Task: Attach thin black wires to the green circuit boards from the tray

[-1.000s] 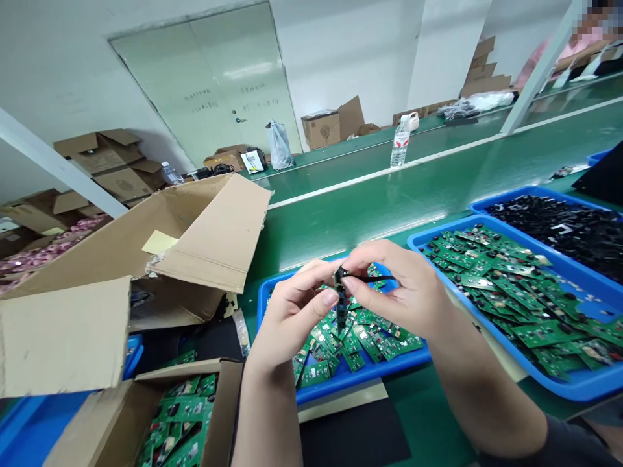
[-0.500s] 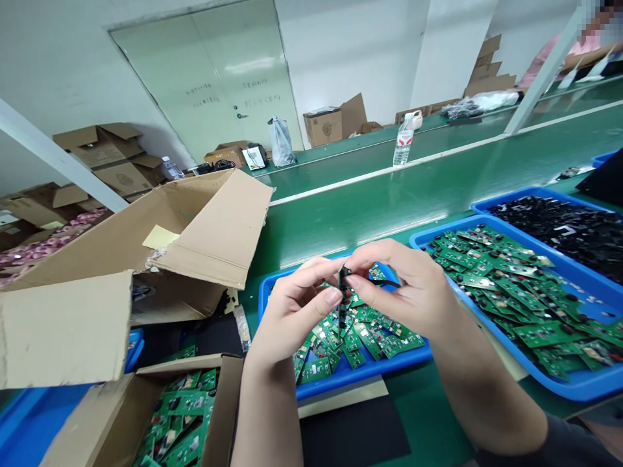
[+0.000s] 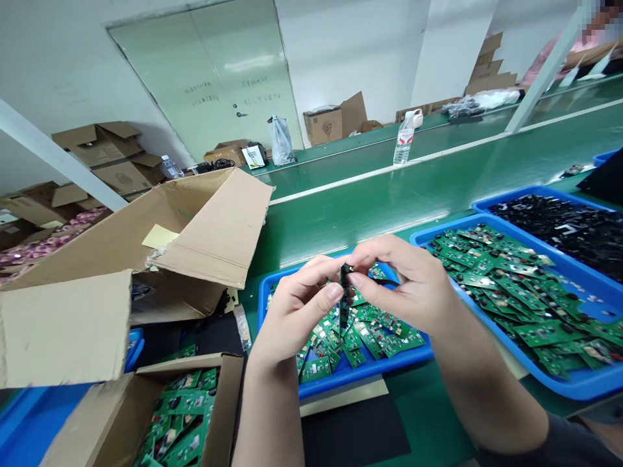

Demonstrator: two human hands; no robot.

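Note:
Between my hands a circuit board (image 3: pixel 344 305) stands nearly edge-on, its long side upright, above a blue tray (image 3: pixel 321 387) of loose green boards. My left hand (image 3: pixel 304 305) grips the board from the left, thumb in front and fingers behind. At its top end the thumb and forefinger of my right hand (image 3: pixel 403 279) pinch a small black part (image 3: pixel 351 268), partly hidden by the fingertips. A thin black strip (image 3: pixel 387 282) sticks out within the curl of my right hand; where it joins is hidden.
A second blue tray (image 3: pixel 549 383) at the right holds more boards, with a tray of black parts (image 3: pixel 555 217) behind it. Left stand a small carton (image 3: pixel 228 402) of boards and a large open carton (image 3: pixel 214 227). A water bottle (image 3: pixel 403 139) stands on the green bench (image 3: pixel 331 207).
The board has turned slightly between my fingers, showing its edge a little differently. Both hands stay in nearly the same place with the same hold.

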